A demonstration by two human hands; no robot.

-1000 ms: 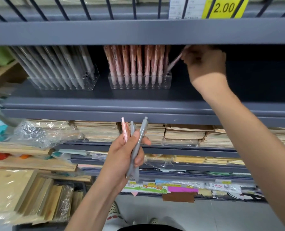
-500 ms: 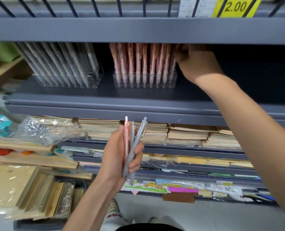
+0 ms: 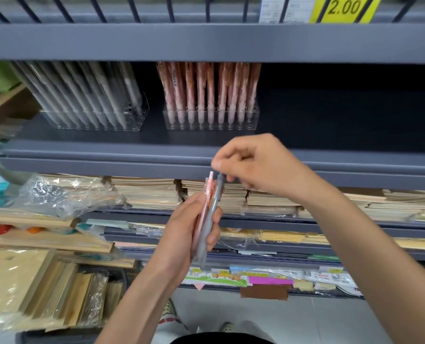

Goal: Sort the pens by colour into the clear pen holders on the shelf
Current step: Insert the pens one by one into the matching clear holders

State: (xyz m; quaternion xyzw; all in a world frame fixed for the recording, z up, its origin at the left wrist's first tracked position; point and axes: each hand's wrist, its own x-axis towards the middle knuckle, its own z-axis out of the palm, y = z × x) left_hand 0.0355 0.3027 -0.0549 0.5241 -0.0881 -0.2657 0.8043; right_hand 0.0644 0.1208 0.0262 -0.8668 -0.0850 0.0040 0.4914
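My left hand (image 3: 181,232) grips a small bundle of pens upright in front of the shelf: a pink pen (image 3: 208,189) and a grey pen (image 3: 212,209). Just above it, my right hand (image 3: 256,165) curls its thumb and a fingertip around the top end of the grey pen. On the dark shelf (image 3: 330,135) behind stand two clear pen holders. The left holder (image 3: 132,120) is full of grey pens (image 3: 82,95) leaning left. The right holder (image 3: 211,122) carries upright pink pens (image 3: 206,88).
The shelf board above (image 3: 206,43) hangs low over the holders, with a yellow price tag (image 3: 343,8) on it. Stacked notebooks (image 3: 144,192) fill the shelf below. Plastic-wrapped wooden items (image 3: 45,289) lie at lower left. The shelf is bare to the right of the pink holder.
My right hand has left the pink holder, come down empty, and now meets the top of the pens in my left hand. The left hand has barely moved.
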